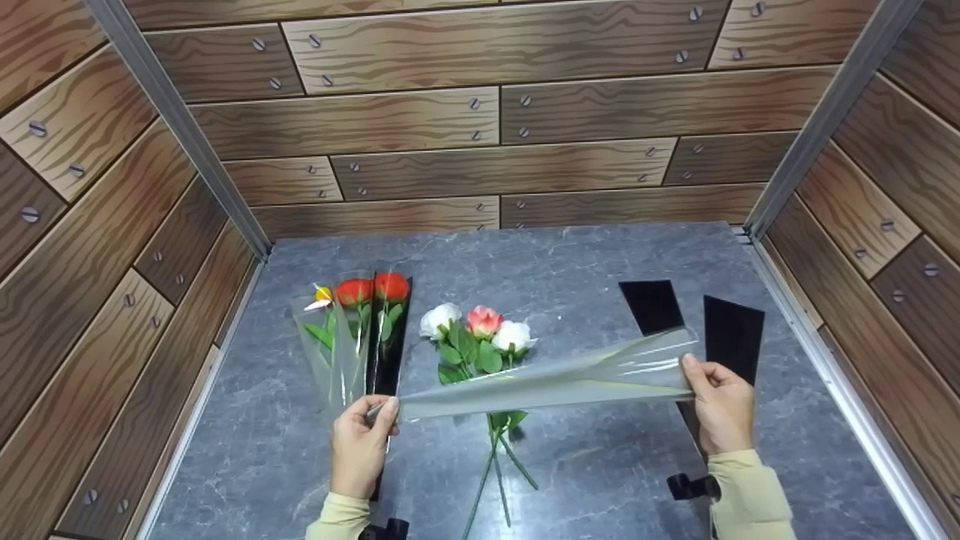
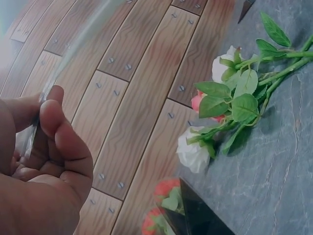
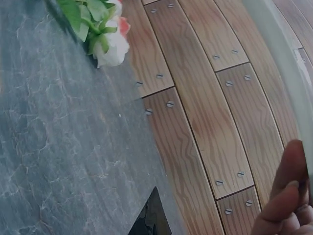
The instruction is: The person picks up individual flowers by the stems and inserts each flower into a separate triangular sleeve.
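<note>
A translucent flower sleeve [image 1: 540, 386] is stretched sideways between both hands, above the table. My left hand [image 1: 361, 444] pinches its narrow end between thumb and fingers; the left wrist view shows the film edge in that grip. At the wide, flared end, my right hand [image 1: 721, 405] pinches the rim with the thumb on top. Under the sleeve lie two white roses [image 1: 513, 337] and a pink one [image 1: 484, 321], their green stems [image 1: 501, 480] crossing toward the front. The sleeve covers the middle of these flowers in the head view.
Left of the roses lie wrapped red roses [image 1: 391, 286] in a black sleeve [image 1: 388, 352] and a clear one [image 1: 319, 360] with a yellow flower [image 1: 322, 293]. Black sleeves [image 1: 733, 337] lie at the right, partly behind my right hand. Wood-patterned walls enclose the grey marbled table [image 1: 585, 259].
</note>
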`<state>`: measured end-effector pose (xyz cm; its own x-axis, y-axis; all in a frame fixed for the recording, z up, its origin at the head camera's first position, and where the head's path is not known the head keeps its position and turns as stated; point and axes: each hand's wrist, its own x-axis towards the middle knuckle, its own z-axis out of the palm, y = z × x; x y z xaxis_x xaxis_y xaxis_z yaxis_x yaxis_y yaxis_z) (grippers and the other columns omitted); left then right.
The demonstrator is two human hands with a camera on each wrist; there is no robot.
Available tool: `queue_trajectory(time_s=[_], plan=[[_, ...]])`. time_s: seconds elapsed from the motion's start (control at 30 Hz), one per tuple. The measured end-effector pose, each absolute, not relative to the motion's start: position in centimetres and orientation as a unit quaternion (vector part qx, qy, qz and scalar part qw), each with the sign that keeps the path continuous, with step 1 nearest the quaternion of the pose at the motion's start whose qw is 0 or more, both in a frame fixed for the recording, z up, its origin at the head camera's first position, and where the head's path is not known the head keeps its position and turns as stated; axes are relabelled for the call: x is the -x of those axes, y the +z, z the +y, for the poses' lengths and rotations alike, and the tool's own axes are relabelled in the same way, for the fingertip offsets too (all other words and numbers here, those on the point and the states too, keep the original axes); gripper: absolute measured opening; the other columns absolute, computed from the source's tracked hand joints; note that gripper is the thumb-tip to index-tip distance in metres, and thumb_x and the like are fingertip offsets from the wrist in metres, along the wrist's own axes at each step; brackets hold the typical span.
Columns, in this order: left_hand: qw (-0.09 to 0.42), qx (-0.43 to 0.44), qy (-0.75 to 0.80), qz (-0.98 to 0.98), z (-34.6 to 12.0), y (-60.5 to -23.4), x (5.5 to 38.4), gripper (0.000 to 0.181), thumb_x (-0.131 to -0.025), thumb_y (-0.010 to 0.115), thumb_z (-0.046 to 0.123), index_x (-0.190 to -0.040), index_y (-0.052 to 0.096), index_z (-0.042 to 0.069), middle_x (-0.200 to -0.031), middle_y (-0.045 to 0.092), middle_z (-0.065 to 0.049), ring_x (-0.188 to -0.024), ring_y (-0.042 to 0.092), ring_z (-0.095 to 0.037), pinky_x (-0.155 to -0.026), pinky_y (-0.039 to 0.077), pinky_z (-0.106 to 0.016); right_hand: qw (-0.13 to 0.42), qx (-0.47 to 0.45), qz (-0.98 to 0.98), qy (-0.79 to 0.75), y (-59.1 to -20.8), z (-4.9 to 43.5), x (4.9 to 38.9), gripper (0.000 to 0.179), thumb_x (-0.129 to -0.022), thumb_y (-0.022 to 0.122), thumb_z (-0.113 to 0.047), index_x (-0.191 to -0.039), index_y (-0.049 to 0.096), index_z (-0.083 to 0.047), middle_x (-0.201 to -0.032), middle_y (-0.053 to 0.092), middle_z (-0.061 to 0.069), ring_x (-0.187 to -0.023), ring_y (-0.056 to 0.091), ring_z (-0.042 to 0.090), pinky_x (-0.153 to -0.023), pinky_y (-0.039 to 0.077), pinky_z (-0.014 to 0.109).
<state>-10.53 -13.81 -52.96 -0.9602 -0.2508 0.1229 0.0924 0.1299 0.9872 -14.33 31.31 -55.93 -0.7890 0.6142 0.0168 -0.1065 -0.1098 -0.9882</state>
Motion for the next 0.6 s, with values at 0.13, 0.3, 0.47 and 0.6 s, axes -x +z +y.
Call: queue_trajectory(time_s=[0.13,0.3,0.47,0.6], plan=[[0.129,-0.055,-0.642,-0.754,-13.3,-51.7,10.1,0.011,-0.091,0.065,0.005,-0.085,0.065,-0.005,-0.065,0.061,-0.016,-0.054,0.057,-0.014,-0.051,0.04,-0.02,0.275,0.219,-0.63,0.692,-56.1,31.3,14.3,0.028,-0.08,0.079,-0.014,-0.069,0.064,0.007,-0.053,0.053,-0.003,-0.046,0.043,0.006,-0.042,0.034,0.018],[0.106,-0.06,-0.647,-0.753,-13.9,-53.7,10.6,0.016,-0.092,0.064,0.008,-0.081,0.064,-0.004,-0.065,0.064,-0.015,-0.053,0.059,-0.015,-0.054,0.046,-0.023,0.312,0.213,-0.649,0.661,-56.0,30.7,14.3,0.034,-0.082,0.077,-0.017,-0.067,0.061,0.008,-0.052,0.052,-0.003,-0.046,0.043,0.006,-0.043,0.036,0.018],[0.089,-0.053,-0.644,-0.758,-15.6,-57.7,11.2,0.016,-0.091,0.066,0.012,-0.087,0.066,-0.003,-0.072,0.067,-0.009,-0.061,0.062,-0.016,-0.061,0.05,-0.023,0.333,0.182,-0.652,0.656,-56.0,29.9,13.9,0.035,-0.084,0.074,-0.014,-0.066,0.057,0.011,-0.05,0.049,-0.002,-0.044,0.042,0.006,-0.041,0.033,0.019],[0.166,-0.023,-0.53,-0.831,-16.0,-59.1,11.3,0.012,-0.086,0.073,0.015,-0.093,0.069,0.005,-0.086,0.07,-0.003,-0.071,0.062,-0.014,-0.066,0.048,-0.025,0.343,0.16,-0.664,0.645,-55.8,29.1,13.6,0.033,-0.085,0.073,-0.011,-0.065,0.057,0.011,-0.049,0.05,-0.003,-0.043,0.042,0.005,-0.041,0.033,0.018]])
